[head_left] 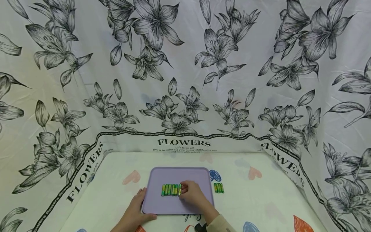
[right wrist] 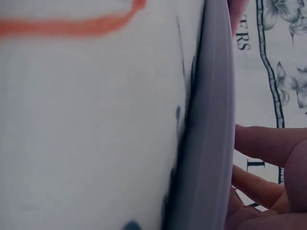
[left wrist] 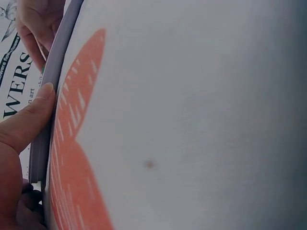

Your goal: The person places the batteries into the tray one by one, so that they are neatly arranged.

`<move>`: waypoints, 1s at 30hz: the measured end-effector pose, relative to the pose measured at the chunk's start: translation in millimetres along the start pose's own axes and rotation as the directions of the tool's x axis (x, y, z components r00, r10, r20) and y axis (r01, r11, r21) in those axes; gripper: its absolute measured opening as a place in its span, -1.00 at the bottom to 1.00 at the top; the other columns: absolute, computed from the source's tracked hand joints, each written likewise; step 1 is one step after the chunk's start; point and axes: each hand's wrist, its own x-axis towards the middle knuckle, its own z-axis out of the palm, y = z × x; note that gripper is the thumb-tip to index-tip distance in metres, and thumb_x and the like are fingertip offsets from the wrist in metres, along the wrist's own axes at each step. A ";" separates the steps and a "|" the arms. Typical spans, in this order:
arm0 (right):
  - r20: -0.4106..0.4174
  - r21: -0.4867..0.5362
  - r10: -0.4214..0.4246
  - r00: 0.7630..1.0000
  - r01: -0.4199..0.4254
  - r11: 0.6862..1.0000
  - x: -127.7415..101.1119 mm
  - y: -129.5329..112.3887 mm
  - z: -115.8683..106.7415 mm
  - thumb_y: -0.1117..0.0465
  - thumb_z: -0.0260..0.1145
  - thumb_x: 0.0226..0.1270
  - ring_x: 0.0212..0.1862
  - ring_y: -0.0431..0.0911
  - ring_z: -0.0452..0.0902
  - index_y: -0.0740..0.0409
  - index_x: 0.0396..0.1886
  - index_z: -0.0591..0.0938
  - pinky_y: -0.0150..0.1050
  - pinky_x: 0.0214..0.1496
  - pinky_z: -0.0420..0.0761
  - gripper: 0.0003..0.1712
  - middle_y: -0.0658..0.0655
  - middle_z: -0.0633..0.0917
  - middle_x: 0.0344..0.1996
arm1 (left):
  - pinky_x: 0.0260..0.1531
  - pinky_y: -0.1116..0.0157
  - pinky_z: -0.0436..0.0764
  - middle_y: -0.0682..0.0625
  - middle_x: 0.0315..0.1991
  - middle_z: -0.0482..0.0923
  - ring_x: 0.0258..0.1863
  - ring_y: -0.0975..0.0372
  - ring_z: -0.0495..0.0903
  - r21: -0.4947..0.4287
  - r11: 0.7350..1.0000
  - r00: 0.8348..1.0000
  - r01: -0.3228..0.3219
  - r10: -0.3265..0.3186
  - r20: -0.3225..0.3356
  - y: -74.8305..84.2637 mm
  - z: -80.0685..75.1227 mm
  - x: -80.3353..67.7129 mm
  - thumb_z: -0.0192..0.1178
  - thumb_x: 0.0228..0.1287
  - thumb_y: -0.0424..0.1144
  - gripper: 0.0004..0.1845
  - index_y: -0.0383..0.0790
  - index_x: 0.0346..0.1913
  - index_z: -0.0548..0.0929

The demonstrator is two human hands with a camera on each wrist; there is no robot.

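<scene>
The floral backdrop cloth [head_left: 185, 80] reads "FLOWERS" along its hem, with "Life is an art" beneath.

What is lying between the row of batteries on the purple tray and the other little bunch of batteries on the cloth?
In the head view, the right hand, a strip of the lilac plastic tray, then bare cloth, lie between the tray's green-yellow batteries and the loose bunch.
</scene>
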 end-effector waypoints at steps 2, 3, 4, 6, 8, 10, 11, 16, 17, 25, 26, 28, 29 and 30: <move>-0.009 -0.033 -0.002 1.000 0.002 0.999 -0.1 -0.8 1.6 0.40 0.54 0.02 -0.31 -0.21 0.50 0.42 0.15 0.61 -0.35 -0.31 0.57 -0.38 0.02 0.63 -0.32 | 0.50 -0.28 -0.09 -0.31 0.61 -0.08 0.60 -0.24 -0.21 -0.004 1.000 1.000 0.002 -0.002 -0.001 0.3 0.3 1.3 0.60 -0.25 0.23 0.45 -0.36 0.60 -0.03; -0.014 -0.044 -0.001 1.000 0.001 0.999 -0.1 -1.3 2.0 0.39 0.55 0.03 -0.31 -0.22 0.50 0.41 0.14 0.61 -0.35 -0.32 0.56 -0.38 0.01 0.63 -0.33 | 0.50 -0.28 -0.09 -0.31 0.61 -0.08 0.60 -0.24 -0.22 -0.006 1.000 1.000 0.000 0.000 -0.002 0.4 0.2 1.7 0.60 -0.25 0.23 0.45 -0.36 0.60 -0.03; -0.017 -0.050 -0.006 1.000 0.005 0.999 -0.1 -2.1 2.1 0.38 0.56 0.03 -0.32 -0.21 0.49 0.41 0.14 0.62 -0.34 -0.33 0.55 -0.39 0.01 0.63 -0.33 | 0.49 -0.28 -0.09 -0.31 0.61 -0.08 0.60 -0.24 -0.21 -0.007 1.000 1.000 -0.003 0.003 -0.004 0.6 0.0 2.0 0.60 -0.25 0.23 0.45 -0.36 0.60 -0.03; -0.020 -0.056 -0.009 1.000 0.008 0.998 0.5 -2.7 2.3 0.38 0.57 0.02 -0.32 -0.21 0.49 0.41 0.13 0.62 -0.33 -0.31 0.55 -0.39 0.01 0.63 -0.33 | 0.49 -0.29 -0.09 -0.30 0.62 -0.09 0.60 -0.24 -0.22 -0.009 1.000 1.000 -0.008 0.008 -0.005 0.6 -0.4 2.5 0.60 -0.24 0.22 0.45 -0.35 0.60 -0.04; -0.019 -0.060 -0.009 1.000 0.008 0.998 0.9 -3.4 2.1 0.37 0.57 0.02 -0.31 -0.21 0.50 0.40 0.13 0.62 -0.33 -0.30 0.56 -0.39 0.01 0.63 -0.33 | 0.49 -0.30 -0.10 -0.29 0.62 -0.10 0.60 -0.23 -0.23 -0.014 1.000 1.000 -0.008 0.008 -0.004 1.1 -0.9 2.4 0.61 -0.25 0.22 0.45 -0.34 0.60 -0.04; -0.018 -0.062 -0.009 1.000 0.008 0.998 1.2 -3.6 2.0 0.37 0.57 0.02 -0.30 -0.21 0.50 0.40 0.14 0.62 -0.32 -0.28 0.57 -0.38 0.01 0.64 -0.31 | 0.48 -0.30 -0.11 -0.29 0.62 -0.11 0.60 -0.23 -0.24 -0.019 1.000 1.000 -0.006 0.006 -0.004 1.4 -1.2 2.2 0.61 -0.26 0.22 0.46 -0.33 0.61 -0.05; -0.018 -0.063 -0.008 1.000 0.006 0.998 1.2 -3.6 1.8 0.38 0.57 0.02 -0.29 -0.21 0.51 0.39 0.15 0.62 -0.32 -0.28 0.57 -0.37 0.02 0.64 -0.31 | 0.48 -0.30 -0.11 -0.28 0.62 -0.12 0.60 -0.23 -0.24 -0.022 1.000 1.000 -0.005 0.005 -0.003 1.5 -1.3 2.2 0.61 -0.26 0.21 0.46 -0.33 0.61 -0.05; -0.014 -0.065 -0.009 1.000 0.008 0.998 0.0 -4.0 -0.7 0.36 0.58 0.01 -0.27 -0.19 0.53 0.39 0.17 0.61 -0.31 -0.27 0.59 -0.34 0.03 0.66 -0.28 | 0.48 -0.31 -0.10 -0.29 0.62 -0.10 0.60 -0.25 -0.23 -0.020 1.000 1.000 0.012 -0.012 -0.003 0.9 -0.9 1.3 0.62 -0.28 0.21 0.46 -0.31 0.61 -0.04; -0.012 -0.059 -0.010 1.000 0.009 0.998 -0.5 -4.3 -1.8 0.36 0.57 0.01 -0.26 -0.19 0.54 0.40 0.17 0.60 -0.31 -0.27 0.60 -0.34 0.04 0.66 -0.27 | 0.48 -0.31 -0.10 -0.29 0.62 -0.09 0.59 -0.25 -0.23 -0.016 1.000 1.000 0.015 -0.015 -0.004 0.6 -0.8 1.2 0.62 -0.29 0.21 0.46 -0.31 0.61 -0.03; -0.044 0.005 -0.039 0.998 0.039 0.999 -4.1 -2.9 -16.7 0.41 0.51 0.02 -0.19 -0.11 0.66 0.40 0.18 0.60 -0.34 -0.17 0.67 -0.36 0.17 0.72 -0.17 | 0.48 -0.30 -0.08 -0.31 0.61 -0.05 0.59 -0.25 -0.20 -0.002 1.000 1.000 0.008 -0.008 -0.006 -1.6 0.8 1.2 0.62 -0.29 0.22 0.45 -0.34 0.60 0.00; -0.051 0.016 -0.038 0.998 0.038 0.999 -4.5 -2.6 -19.6 0.40 0.51 0.03 -0.18 -0.10 0.66 0.40 0.19 0.60 -0.33 -0.17 0.68 -0.36 0.19 0.72 -0.15 | 0.49 -0.29 -0.08 -0.31 0.61 -0.05 0.59 -0.25 -0.20 -0.003 1.000 1.000 0.005 -0.006 -0.006 -1.6 0.8 1.0 0.62 -0.29 0.22 0.45 -0.34 0.60 -0.01; -0.059 0.021 -0.032 0.998 0.034 0.999 -5.4 -0.7 -26.2 0.36 0.52 0.07 -0.15 -0.08 0.67 0.39 0.21 0.59 -0.32 -0.17 0.68 -0.36 0.22 0.72 -0.11 | 0.48 -0.30 -0.08 -0.31 0.61 -0.06 0.59 -0.26 -0.20 0.000 1.000 1.000 0.001 -0.001 -0.006 -1.7 0.8 0.4 0.61 -0.27 0.22 0.45 -0.35 0.60 -0.01; -0.059 0.030 -0.027 0.998 0.029 0.999 -6.5 -1.4 -30.9 0.35 0.52 0.09 -0.14 -0.06 0.67 0.39 0.23 0.58 -0.30 -0.16 0.68 -0.35 0.25 0.71 -0.08 | 0.48 -0.31 -0.08 -0.32 0.61 -0.06 0.59 -0.26 -0.20 0.004 1.000 1.000 -0.001 0.001 -0.006 -1.8 0.9 0.1 0.61 -0.26 0.23 0.44 -0.35 0.60 -0.01; -0.063 0.028 -0.024 0.998 0.026 0.999 -7.3 -0.9 -35.2 0.34 0.52 0.11 -0.12 -0.06 0.67 0.38 0.24 0.57 -0.28 -0.15 0.68 -0.34 0.26 0.71 -0.06 | 0.48 -0.31 -0.08 -0.31 0.61 -0.06 0.59 -0.26 -0.20 0.003 1.000 1.000 -0.003 0.003 -0.006 -1.9 0.8 -0.2 0.61 -0.26 0.23 0.44 -0.35 0.60 -0.01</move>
